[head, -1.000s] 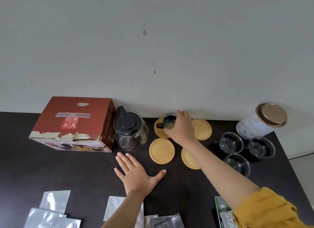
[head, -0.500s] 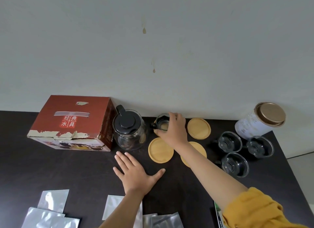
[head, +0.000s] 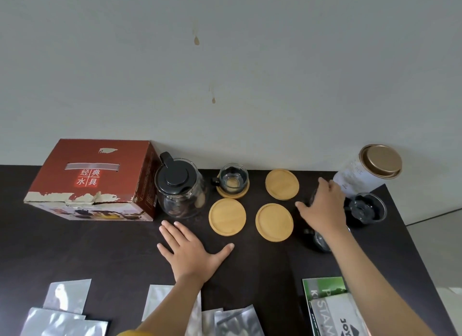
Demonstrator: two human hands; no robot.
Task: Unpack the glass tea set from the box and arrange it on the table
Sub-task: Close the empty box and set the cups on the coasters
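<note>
The red cardboard box point(head: 95, 175) lies closed at the back left, with the glass teapot point(head: 180, 188) and its black lid beside it. One glass cup point(head: 233, 178) stands on a wooden coaster point(head: 232, 195). Three bare coasters point(head: 282, 184) point(head: 227, 217) point(head: 274, 222) lie to the right of the teapot. My left hand point(head: 192, 250) rests flat on the table, fingers spread. My right hand point(head: 322, 208) is curled over a second glass cup point(head: 312, 197), which is mostly hidden. Another cup point(head: 367, 208) stands to its right. A further cup point(head: 318, 240) peeks out under my wrist.
A white tin with a gold lid point(head: 370, 170) stands at the back right corner. Silver foil pouches point(head: 65, 310) and a green packet point(head: 330, 308) lie along the near edge. The dark table point(head: 75, 248) ends just right of the cups; a wall rises behind.
My right hand let go of the cup on the back left coaster and swung right onto a cup near the tin. My left hand stayed flat.
</note>
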